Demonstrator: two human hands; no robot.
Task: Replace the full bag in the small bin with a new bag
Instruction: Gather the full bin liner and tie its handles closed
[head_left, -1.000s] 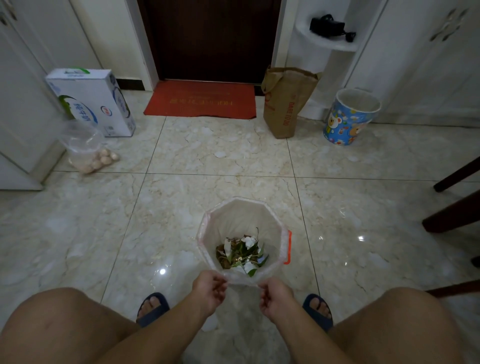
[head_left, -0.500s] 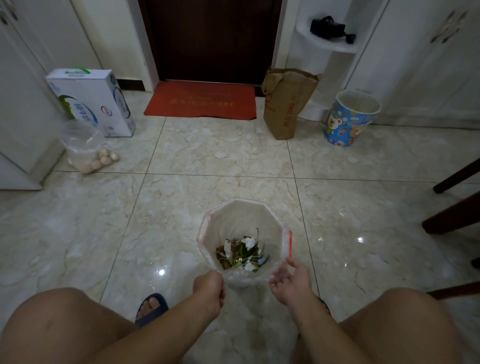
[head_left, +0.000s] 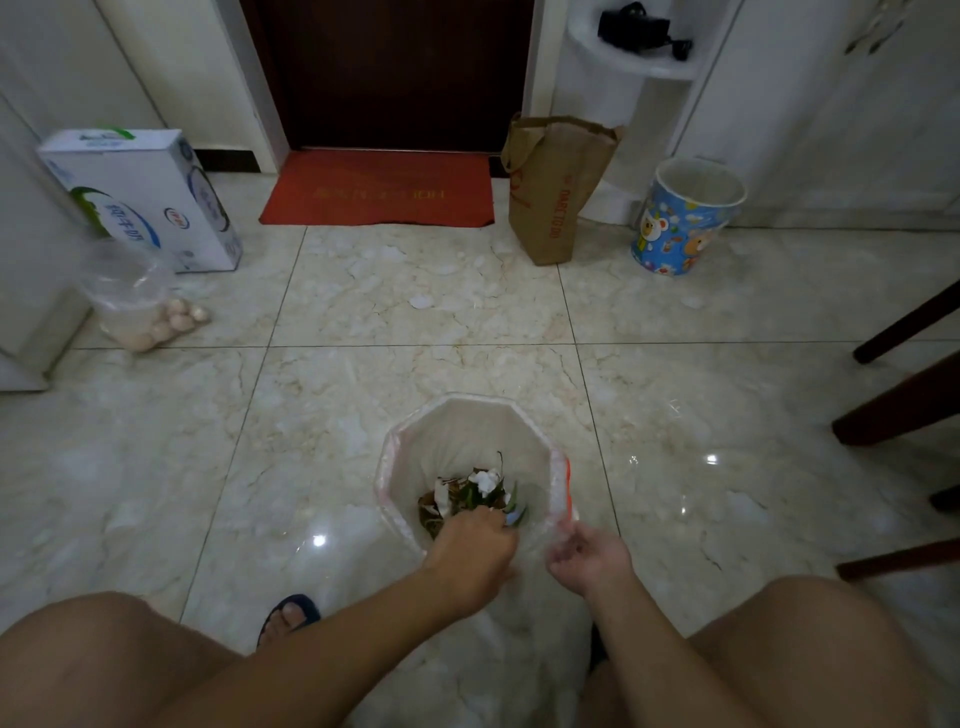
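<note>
small bin (head_left: 570, 470) stands on the marble tile floor (head_left: 415, 322), just ahead of the person's knees, lined with a translucent white bag (head_left: 467, 436) whose edge folds over the rim. an orange strip of the bin shows on its right side. rubbish (head_left: 470, 493) lies at the bottom of the bag: green leaves, white scraps, brown bits.

left hand (head_left: 470, 551) reaches over the near rim into the bag; its fingers are hidden behind the back of the hand, so cannot tell whether they grip anything. right hand (head_left: 589, 558) sits at the near right rim, fingers curled and pinching the loose bag edge.

elsewhere on the floor: white carton (head_left: 140, 197) at far left, clear sack of eggs (head_left: 150, 312) in front of it, red doormat (head_left: 376, 189) before the dark door, brown paper bag (head_left: 553, 187) upright, a cartoon-print bin (head_left: 685, 218) to its right. dark chair legs (head_left: 904, 395) at right edge. blue slipper (head_left: 291, 613) visible near the left knee.
</note>
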